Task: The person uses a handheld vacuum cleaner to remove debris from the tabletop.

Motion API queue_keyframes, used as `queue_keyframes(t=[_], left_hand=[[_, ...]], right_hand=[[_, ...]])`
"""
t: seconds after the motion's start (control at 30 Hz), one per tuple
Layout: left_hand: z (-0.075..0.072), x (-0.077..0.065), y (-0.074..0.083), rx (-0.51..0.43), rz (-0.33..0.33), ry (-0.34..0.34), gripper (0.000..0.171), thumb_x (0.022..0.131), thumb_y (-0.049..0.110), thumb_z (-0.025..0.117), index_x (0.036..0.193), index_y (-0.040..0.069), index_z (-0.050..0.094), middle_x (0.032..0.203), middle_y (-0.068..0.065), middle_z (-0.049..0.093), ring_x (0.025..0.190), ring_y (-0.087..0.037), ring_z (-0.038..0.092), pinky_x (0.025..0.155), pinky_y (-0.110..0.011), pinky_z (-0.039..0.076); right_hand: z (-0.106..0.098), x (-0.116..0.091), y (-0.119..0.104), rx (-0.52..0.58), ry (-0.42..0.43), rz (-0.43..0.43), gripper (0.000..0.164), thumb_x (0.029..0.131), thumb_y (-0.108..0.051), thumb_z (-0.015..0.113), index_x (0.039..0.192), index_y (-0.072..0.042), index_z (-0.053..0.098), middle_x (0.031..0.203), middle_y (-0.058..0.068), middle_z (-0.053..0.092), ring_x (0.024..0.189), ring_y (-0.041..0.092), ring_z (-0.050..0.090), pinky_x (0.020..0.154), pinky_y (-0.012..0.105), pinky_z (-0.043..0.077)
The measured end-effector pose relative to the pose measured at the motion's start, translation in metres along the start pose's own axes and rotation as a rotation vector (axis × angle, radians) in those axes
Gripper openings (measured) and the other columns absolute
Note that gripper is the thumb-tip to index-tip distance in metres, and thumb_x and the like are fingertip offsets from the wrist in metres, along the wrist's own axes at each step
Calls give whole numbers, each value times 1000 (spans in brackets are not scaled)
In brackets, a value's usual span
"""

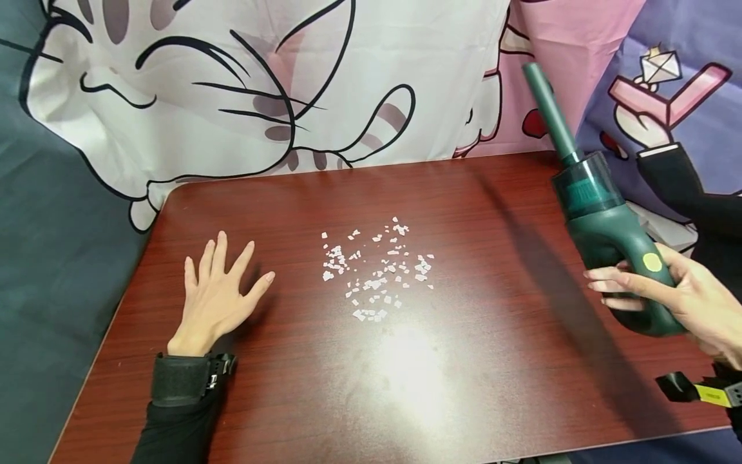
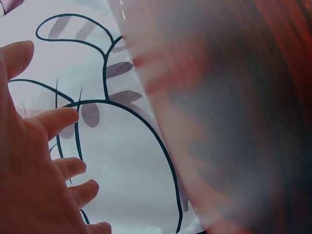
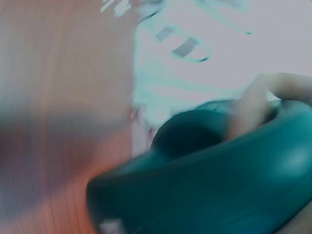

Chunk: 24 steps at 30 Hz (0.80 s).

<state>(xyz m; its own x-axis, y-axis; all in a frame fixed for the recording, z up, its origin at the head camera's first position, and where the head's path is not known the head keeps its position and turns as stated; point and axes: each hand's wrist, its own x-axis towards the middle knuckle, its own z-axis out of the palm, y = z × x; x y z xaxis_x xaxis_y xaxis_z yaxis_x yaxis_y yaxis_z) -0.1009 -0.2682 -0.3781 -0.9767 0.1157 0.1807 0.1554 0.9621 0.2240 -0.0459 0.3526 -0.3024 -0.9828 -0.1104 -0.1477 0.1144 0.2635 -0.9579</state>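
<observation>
A green handheld vacuum cleaner (image 1: 599,219) is held above the right side of the table, its long nozzle pointing up and away. My right hand (image 1: 678,290) grips its handle, fingers curled round it; in the right wrist view the vacuum's body (image 3: 209,190) fills the lower part, blurred. Small white paper scraps (image 1: 373,283) lie scattered over the middle of the table. To their left, my left hand (image 1: 214,296) is spread with straight fingers over the tabletop and holds nothing. Its spread fingers (image 2: 63,122) also show in the left wrist view.
The dark red wooden table (image 1: 290,386) has a glossy top with a bright glare spot near the front. A cat-printed cloth (image 1: 359,51) hangs along the far edge. A white object (image 1: 661,225) sits by the right edge, partly hidden behind the vacuum.
</observation>
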Motion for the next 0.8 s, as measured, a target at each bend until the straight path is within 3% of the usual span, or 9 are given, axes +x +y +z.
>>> queue_keyframes(t=[0.07, 0.13, 0.23, 0.3, 0.43, 0.57, 0.63, 0.8], left_hand=[[0, 0, -1, -3, -1, 6, 73, 92, 61, 46, 147, 14, 39, 157, -21, 6, 143, -36, 0, 107, -64, -8], [0, -1, -2, -5, -2, 10, 73, 92, 61, 46, 147, 14, 39, 157, -21, 6, 143, -36, 1, 107, -64, -8], [0, -1, -2, -10, -9, 14, 73, 92, 61, 46, 148, 14, 38, 157, -21, 5, 143, -37, 1, 107, -64, -8], [-1, -1, -3, -14, -14, 16, 73, 92, 61, 46, 148, 14, 38, 157, -20, 4, 143, -37, 1, 107, -63, -9], [0, 2, -3, -22, -12, 17, 73, 92, 60, 45, 149, 15, 36, 158, -18, 2, 143, -36, 0, 108, -61, -9], [1, 11, -6, -76, -10, -4, 72, 94, 59, 42, 151, 16, 32, 158, -17, 0, 144, -35, -2, 110, -59, -7], [1, 18, -9, -127, -16, -3, 69, 96, 57, 40, 152, 17, 30, 158, -17, 0, 144, -35, -2, 111, -58, -3], [-9, 31, -12, -182, -44, -3, 66, 99, 55, 35, 153, 19, 26, 158, -17, 3, 142, -41, 5, 110, -61, 4]], right_hand=[[-2, -1, -3, 199, -98, -18, 23, 99, 5, 43, 120, 1, 50, 84, 5, 70, 55, 17, 62, 46, 27, 51], [-1, -2, -6, 259, -120, -43, 19, 99, 7, 41, 113, 3, 54, 70, 7, 64, 41, 19, 44, 34, 29, 36], [3, -3, -10, 9, -19, -112, 10, 102, -3, 42, 97, 1, 49, 54, 8, 43, 37, 25, 28, 32, 38, 23], [8, -2, -11, -219, 72, -72, 13, 103, -15, 44, 98, -3, 44, 57, 10, 42, 37, 25, 33, 32, 38, 29], [11, -1, -9, -614, 147, -36, 34, 104, -33, 41, 98, -1, 48, 59, 8, 45, 42, 22, 41, 37, 33, 33], [4, 0, -2, -916, 312, -110, 43, 95, -42, 55, 71, -7, 47, 56, 2, 40, 47, 19, 35, 44, 30, 26], [-2, 0, 5, -957, 420, -170, 48, 91, -42, 62, 62, -10, 40, 54, 2, 35, 47, 16, 31, 45, 28, 22], [-24, 0, 24, -755, 552, -302, 46, 87, -24, 68, 55, -12, 38, 48, -11, 30, 42, 1, 25, 41, 26, 17]])
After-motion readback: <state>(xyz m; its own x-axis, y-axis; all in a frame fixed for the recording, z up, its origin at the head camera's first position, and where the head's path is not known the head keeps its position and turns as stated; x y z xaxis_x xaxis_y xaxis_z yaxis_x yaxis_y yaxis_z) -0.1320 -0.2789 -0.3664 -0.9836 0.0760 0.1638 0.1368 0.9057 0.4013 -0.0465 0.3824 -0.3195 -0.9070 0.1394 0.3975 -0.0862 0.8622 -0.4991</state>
